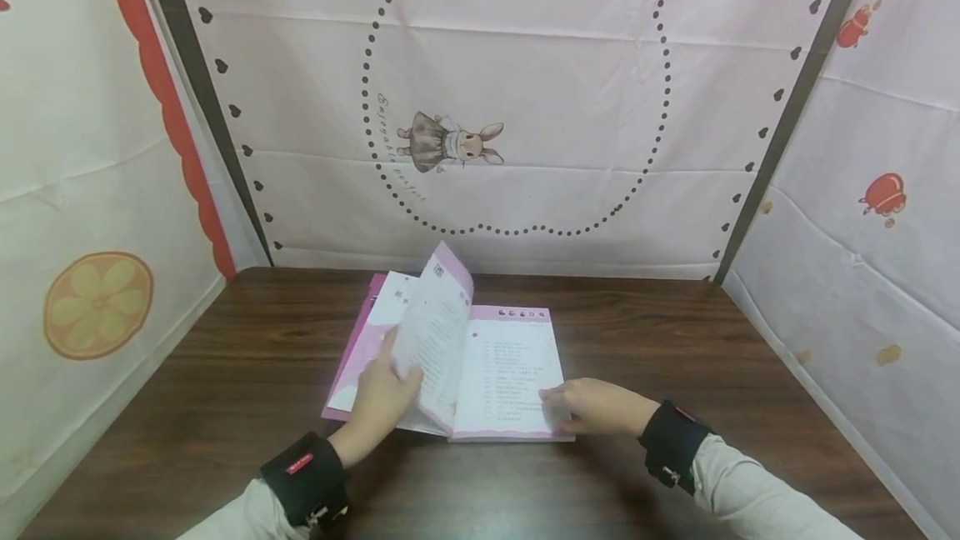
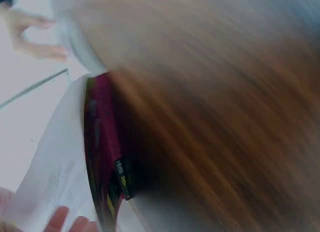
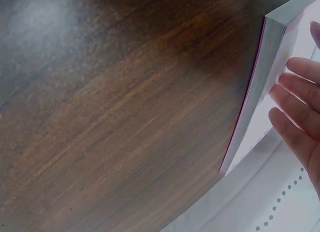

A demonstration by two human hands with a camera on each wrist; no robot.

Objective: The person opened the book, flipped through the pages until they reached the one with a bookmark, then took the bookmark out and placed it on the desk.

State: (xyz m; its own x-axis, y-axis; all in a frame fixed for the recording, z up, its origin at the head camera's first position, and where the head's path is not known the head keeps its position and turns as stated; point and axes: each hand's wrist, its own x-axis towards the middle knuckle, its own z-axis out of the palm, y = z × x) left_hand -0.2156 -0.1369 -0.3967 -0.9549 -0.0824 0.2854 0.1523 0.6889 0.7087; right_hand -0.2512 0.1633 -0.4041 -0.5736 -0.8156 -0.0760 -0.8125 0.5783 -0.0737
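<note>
On the left, the left hand [image 1: 381, 390] reaches over an open book [image 1: 513, 382] lying mid-worktop [image 1: 232, 390], its top toward the far edge. The book's magenta cover [image 1: 354, 348] shows as a strip beyond the left-hand pages. The left forefinger and thumb stand apart in a V, at the outer edge of a lifted page [image 1: 435, 323] that curves upright near the middle; whether they pinch it cannot be told. Blurred, the left wrist view adds what the head view hides: a dark label [image 2: 123, 176] with yellow print on the magenta edge of the book, and left fingertips against white paper.

Further right, the book's right-hand page lies flat, printed with lines of text beneath a pink band. The right hand [image 1: 596, 407] reaches its lower outer edge from the worktop's right side. The right wrist view alone shows these fingers [image 3: 300, 87] straight and slightly separated over the page, grasping nothing, beside the thick page block [image 3: 267, 62] with a thin magenta line of cover underneath.
</note>
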